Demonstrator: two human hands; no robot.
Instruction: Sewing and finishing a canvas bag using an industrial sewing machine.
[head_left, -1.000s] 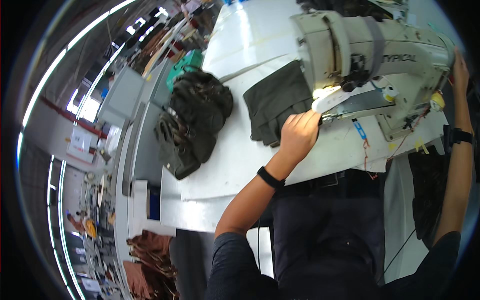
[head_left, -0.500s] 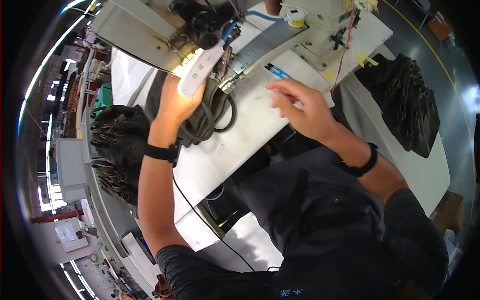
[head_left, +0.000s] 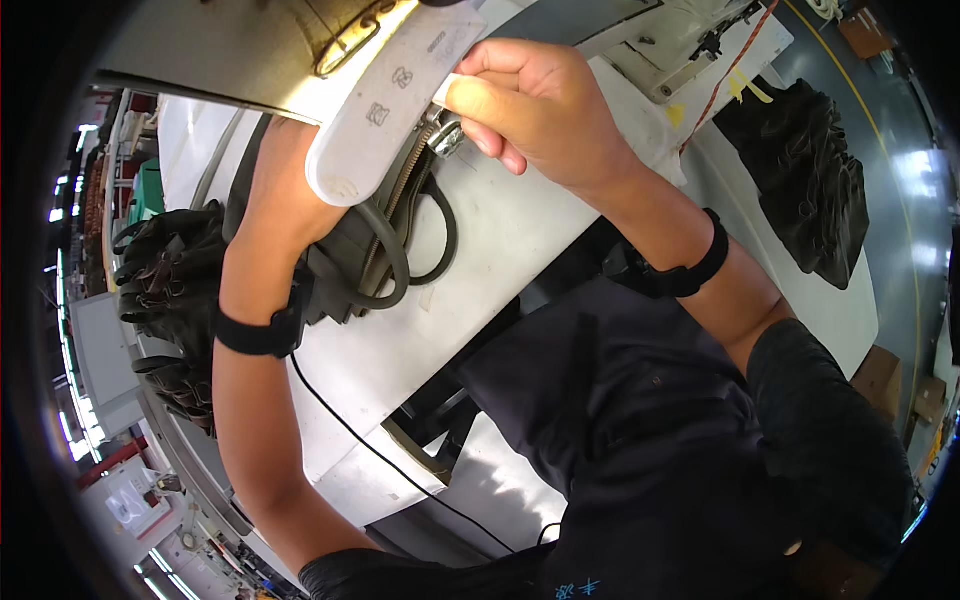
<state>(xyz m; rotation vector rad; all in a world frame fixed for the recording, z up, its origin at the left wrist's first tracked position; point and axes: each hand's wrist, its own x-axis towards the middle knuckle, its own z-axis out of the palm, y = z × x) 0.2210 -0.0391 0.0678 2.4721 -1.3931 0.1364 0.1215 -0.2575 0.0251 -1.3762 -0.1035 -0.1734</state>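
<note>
A dark olive bag (head_left: 335, 265) with two looped handles (head_left: 402, 275) and a metal zipper (head_left: 408, 190) lies on the white table under the sewing machine (head_left: 220, 50). My left hand (head_left: 285, 185) rests over the bag, its fingers hidden behind a pale rounded lamp arm (head_left: 365, 130). Beside the arm's upper right edge, my right hand (head_left: 545, 110) is closed in a pinch, thumb against forefinger. What it holds, if anything, is too small to make out. A shiny metal machine part (head_left: 445, 138) sits just below those fingers.
More dark bags (head_left: 170, 270) are heaped at the left edge of the white table (head_left: 500, 235). Another dark pile (head_left: 800, 180) lies on the right-hand surface. An orange cord (head_left: 725, 75) hangs near yellow tape (head_left: 748, 88). A black cable (head_left: 385, 415) crosses below the table's front.
My right hand has moved up and left to the lamp arm, its fingers closing into a pinch. The view has come closer to the machine. My left hand stays by the bag.
</note>
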